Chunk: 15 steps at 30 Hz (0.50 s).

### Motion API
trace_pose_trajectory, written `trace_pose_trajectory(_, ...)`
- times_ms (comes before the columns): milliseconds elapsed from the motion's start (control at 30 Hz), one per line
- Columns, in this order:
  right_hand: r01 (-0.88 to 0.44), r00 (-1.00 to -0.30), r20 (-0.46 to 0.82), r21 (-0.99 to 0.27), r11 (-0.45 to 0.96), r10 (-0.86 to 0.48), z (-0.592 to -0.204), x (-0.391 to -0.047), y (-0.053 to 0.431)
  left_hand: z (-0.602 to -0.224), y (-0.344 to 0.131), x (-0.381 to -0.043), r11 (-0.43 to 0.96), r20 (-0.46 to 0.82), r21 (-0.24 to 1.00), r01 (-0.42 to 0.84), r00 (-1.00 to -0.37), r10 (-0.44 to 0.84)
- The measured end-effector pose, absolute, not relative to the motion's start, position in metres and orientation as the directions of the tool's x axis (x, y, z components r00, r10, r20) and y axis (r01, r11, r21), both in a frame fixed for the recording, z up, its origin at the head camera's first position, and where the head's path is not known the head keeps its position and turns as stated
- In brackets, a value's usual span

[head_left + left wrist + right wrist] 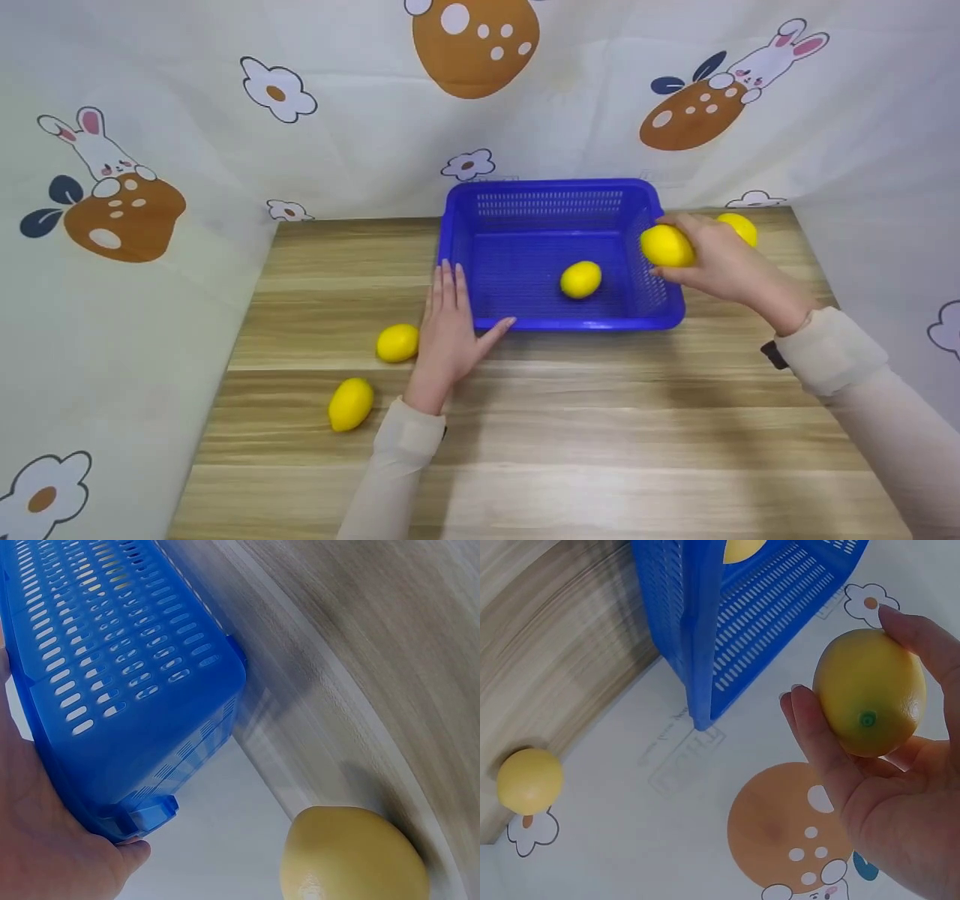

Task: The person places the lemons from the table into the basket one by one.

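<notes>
Five yellow lemons appear in the head view, set around a blue perforated plastic basket on a wood-grain table. At the right of the frame, the right hand grasps one lemon in curled fingers, holding it over the basket's right rim. In the right wrist view this held lemon sits between the fingertips and the thumb, with its green stem dot facing the camera. A second lemon lies on the basket floor, right of centre. A third lemon rests on the table just behind the right hand, at the right edge of the basket; the right wrist view shows it at lower left. At the centre of the head view, the left hand lies flat with straight fingers along the basket's left wall, thumb against the near front corner, grasping nothing. The left wrist view shows the palm touching the basket's corner. Two further lemons lie on the table at lower left of the head view: one just beside the left hand, the other nearer the table's front left edge. A cartoon-print cloth forms the backdrop.
</notes>
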State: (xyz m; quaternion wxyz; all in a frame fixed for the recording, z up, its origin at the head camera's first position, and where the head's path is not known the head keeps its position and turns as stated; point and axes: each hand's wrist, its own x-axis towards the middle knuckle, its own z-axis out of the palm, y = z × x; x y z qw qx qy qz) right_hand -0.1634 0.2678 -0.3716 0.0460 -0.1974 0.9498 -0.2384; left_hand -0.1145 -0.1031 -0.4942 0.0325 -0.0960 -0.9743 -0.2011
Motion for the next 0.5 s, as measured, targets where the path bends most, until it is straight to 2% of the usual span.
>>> trace_pose_trajectory(500, -0.334, -0.922, 0.0, -0.51, 0.792, -0.388, -0.3705, -0.1608, 0.2647, -0.4945, -0.1034, -0.1137, 0.9, 0.119, 0.378, 0.217, -0.976, 0.185)
